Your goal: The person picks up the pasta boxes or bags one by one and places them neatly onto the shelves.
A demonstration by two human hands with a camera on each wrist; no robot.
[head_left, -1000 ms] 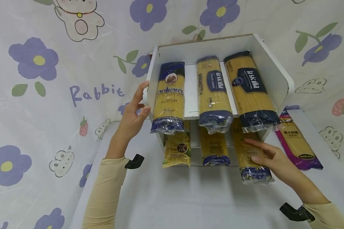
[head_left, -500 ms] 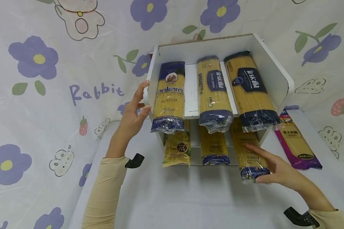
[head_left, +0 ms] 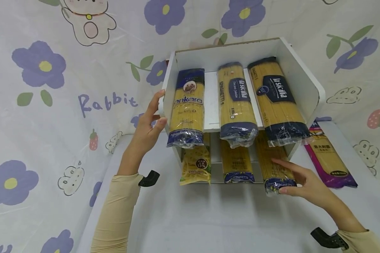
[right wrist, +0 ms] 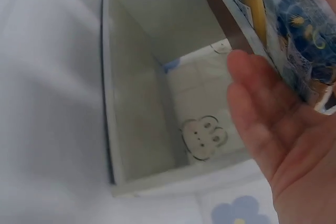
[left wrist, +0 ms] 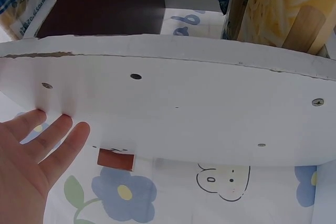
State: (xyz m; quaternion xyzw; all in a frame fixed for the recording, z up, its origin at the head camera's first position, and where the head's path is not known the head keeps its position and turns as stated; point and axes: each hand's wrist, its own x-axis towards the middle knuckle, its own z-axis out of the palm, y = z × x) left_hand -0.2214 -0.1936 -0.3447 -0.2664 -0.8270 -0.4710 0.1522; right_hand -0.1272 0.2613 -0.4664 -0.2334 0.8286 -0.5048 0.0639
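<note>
White board is forming a two-tier shelf unit [head_left: 304, 84] at the upper centre of the head frame; the left hand [head_left: 147, 128] is lying against its outer left wall with fingers straight and relaxed, holding nothing, and the left wrist view is showing those fingertips [left wrist: 63, 124] resting on the white panel; the right hand [head_left: 305, 182], lower right of centre, is cupping the blue end of a spaghetti packet [head_left: 273, 168], thumb under the tip and fingers stretched along its side; that packet is sitting in the lower tier's right slot, its end jutting out in front; two more packets are lying beside it in the lower tier; three packets, an ankara packet [head_left: 187, 107] among them, are filling the upper tier; a purple-edged packet [head_left: 327, 156] is lying on the table, right of the unit; a flower-printed cloth [head_left: 50, 88] is hanging behind.
</note>
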